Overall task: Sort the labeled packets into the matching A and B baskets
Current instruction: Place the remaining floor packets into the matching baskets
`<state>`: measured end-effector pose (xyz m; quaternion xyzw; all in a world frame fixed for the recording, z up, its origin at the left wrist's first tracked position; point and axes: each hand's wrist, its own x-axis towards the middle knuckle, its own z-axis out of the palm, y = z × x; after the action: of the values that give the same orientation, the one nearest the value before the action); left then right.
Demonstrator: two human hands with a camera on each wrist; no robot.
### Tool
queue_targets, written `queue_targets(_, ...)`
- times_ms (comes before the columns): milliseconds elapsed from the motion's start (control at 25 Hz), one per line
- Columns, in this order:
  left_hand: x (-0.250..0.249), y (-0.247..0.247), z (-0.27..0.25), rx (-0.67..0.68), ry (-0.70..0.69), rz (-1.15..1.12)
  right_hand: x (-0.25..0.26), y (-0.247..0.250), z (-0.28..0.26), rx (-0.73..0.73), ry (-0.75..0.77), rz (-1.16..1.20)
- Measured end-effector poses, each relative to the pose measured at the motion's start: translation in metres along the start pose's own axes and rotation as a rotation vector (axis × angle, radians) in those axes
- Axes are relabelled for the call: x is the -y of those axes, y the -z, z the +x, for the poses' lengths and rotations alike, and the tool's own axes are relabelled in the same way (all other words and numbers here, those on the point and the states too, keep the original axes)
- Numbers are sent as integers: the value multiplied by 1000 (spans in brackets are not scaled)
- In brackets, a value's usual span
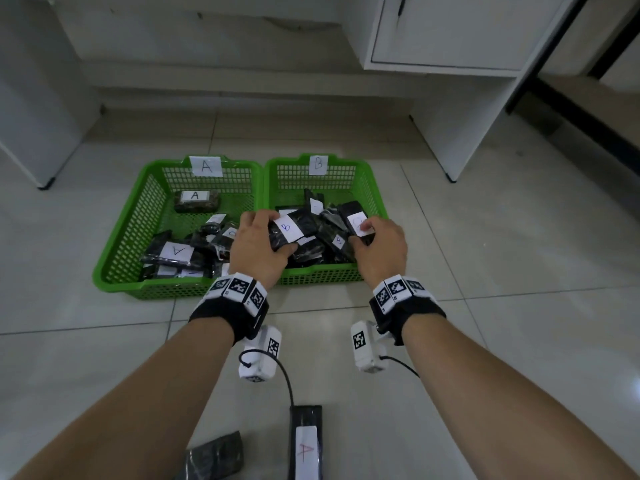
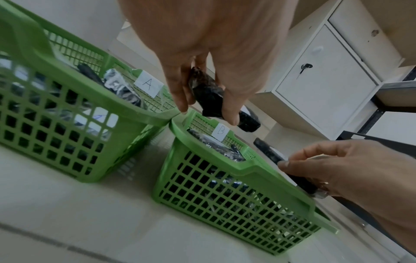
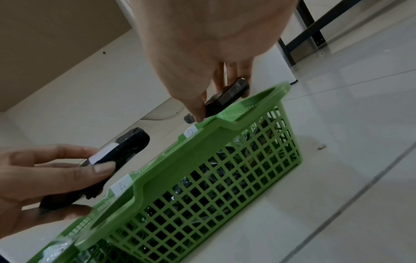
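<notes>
Two hands hover over the green basket tagged B (image 1: 375, 188), each gripping a dark packet. The left hand (image 1: 258, 245) curls fingers and thumb around a packet whose white label reads B (image 1: 289, 230); the right hand (image 1: 379, 249) pinches a second labelled packet (image 1: 356, 220), its letter partly covered by the fingers and hard to read. Both packets sit above the near end of the B basket, not yet let go.

The risk, as judged from here: the left hand hangs close to the shared rims where the B basket meets the basket tagged A (image 1: 145, 216), so a packet released early could tip over the divide into the wrong heap. The B basket already holds a loose, slanting pile, and a new packet dropped on it may slide or land label-down. If the right hand's packet is not a B, it would be missorted.

The baskets stand side by side, touching, on a pale tiled floor (image 1: 502, 306) in dim light. Two more packets lie on the tiles near the person, one labelled A (image 1: 306, 448), the other unlabelled side up (image 1: 216, 457). White cabinets (image 1: 450, 32) stand behind.
</notes>
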<state>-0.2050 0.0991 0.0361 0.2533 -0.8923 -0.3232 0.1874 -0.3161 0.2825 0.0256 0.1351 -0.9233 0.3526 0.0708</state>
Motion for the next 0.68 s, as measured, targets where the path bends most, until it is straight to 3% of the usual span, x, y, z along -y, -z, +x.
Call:
queue_targets(200,-14,-9,30,1,-73,39,-21,-30,4,45,16,-68)
queue_targets(400,-21,-24,59,68,-78,107,-29,-42,1,-1,101,-49)
queue_targets(480,-20,-32,64,163,-31,151,-27,-40,1,34,138,-76)
queue_targets(600,-17,-50,62,352,19,394,-28,-34,-4,178,192,-70)
queue_targets(680,-19,-54,59,397,20,459,-32,-26,-6,202,245,3)
